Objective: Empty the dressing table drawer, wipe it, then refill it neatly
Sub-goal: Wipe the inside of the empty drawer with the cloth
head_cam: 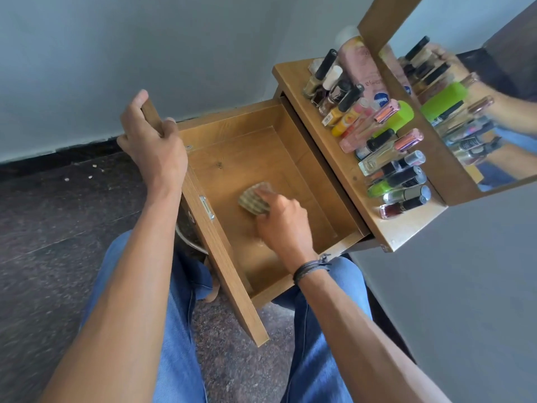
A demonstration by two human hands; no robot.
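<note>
Pressing the folded cloth [253,199] onto the floor of the emptied drawer [261,146], the right hand [279,219] curls over it, the unwiped back lying ahead toward the table, while the left hand [154,144] grips the drawer front [209,228].

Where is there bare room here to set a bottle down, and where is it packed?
Free: drawer floor around the cloth under the right hand; tabletop strip along the drawer-side edge. Crowded: bottles cover the rest up to the mirror.
</note>
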